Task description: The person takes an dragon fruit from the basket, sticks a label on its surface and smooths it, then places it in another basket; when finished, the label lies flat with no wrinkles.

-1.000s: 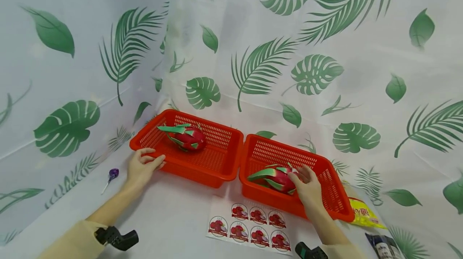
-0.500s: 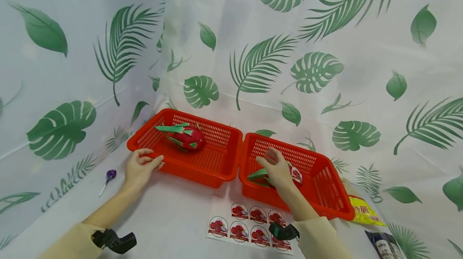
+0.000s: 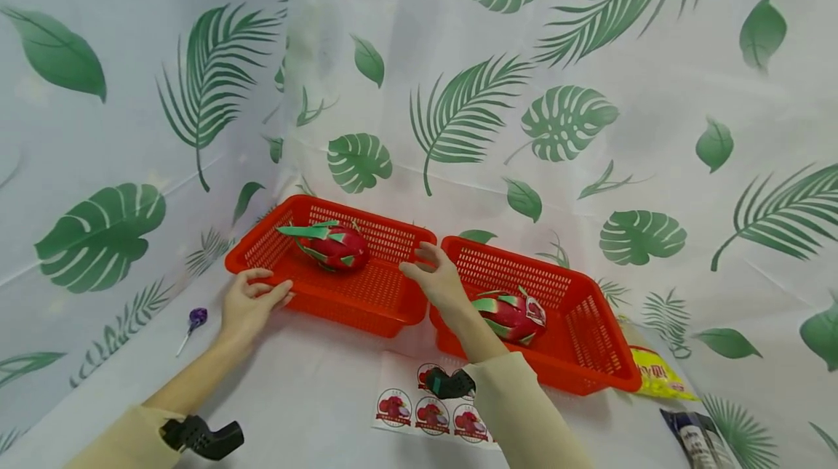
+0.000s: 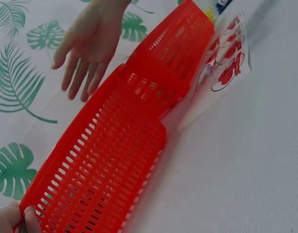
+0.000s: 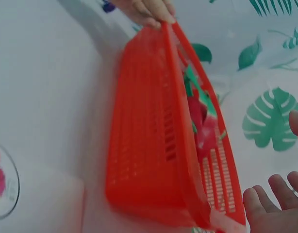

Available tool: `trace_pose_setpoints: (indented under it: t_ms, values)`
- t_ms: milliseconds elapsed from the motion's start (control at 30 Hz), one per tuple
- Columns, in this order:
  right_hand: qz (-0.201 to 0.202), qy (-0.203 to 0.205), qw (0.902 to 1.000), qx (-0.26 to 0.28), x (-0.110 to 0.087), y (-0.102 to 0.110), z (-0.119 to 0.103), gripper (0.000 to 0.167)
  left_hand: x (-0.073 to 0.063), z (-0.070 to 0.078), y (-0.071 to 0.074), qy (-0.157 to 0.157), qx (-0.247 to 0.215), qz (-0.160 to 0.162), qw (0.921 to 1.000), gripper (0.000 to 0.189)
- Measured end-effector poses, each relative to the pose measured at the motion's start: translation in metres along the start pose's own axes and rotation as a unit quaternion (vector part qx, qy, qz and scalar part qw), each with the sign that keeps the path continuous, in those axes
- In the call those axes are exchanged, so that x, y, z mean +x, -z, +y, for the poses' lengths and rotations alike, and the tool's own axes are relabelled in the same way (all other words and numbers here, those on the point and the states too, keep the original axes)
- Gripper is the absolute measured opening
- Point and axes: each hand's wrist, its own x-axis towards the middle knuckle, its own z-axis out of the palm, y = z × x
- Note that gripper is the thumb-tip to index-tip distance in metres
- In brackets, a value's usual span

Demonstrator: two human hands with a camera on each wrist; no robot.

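My left hand (image 3: 249, 302) grips the front left rim of the left red plastic basket (image 3: 347, 310), thumb and fingers pinching its edge in the left wrist view. Inside that basket lies a dragon fruit (image 3: 342, 248) with long green scales. My right hand (image 3: 437, 280), empty and with fingers spread, hovers over the right end of the same basket. The right red basket (image 3: 579, 376) holds a second dragon fruit (image 3: 513, 320), which bears a round sticker (image 3: 535, 310) on its right side. My right forearm partly covers this basket's front left.
A sheet of round dragon fruit stickers (image 3: 386, 423) lies in front of the baskets, partly under my right arm. At left is a purple lollipop (image 3: 198, 318). A yellow bag (image 3: 657, 376) and a dark packet (image 3: 699, 441) lie at right. Leaf-print curtain (image 3: 393, 76) stands behind.
My right hand has left the dragon fruit in the right basket and moved left to the left basket, uncovering the sticker on the fruit. The left hand keeps its grip.
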Motion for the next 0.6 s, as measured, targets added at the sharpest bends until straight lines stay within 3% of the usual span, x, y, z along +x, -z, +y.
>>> trace_pose_setpoints:
  t_ms: [300,600]
  values:
    - [-0.026,-0.012,0.9996,-0.002,0.017,-0.031,-0.002,0.07,0.001,-0.007,0.007,-0.035,-0.029,-0.024,0.9987,0.043]
    - [-0.021,-0.04,0.999,0.004,0.033,-0.05,0.003,0.072,0.0,-0.007,0.004,-0.033,-0.007,-0.019,0.9993,0.045]
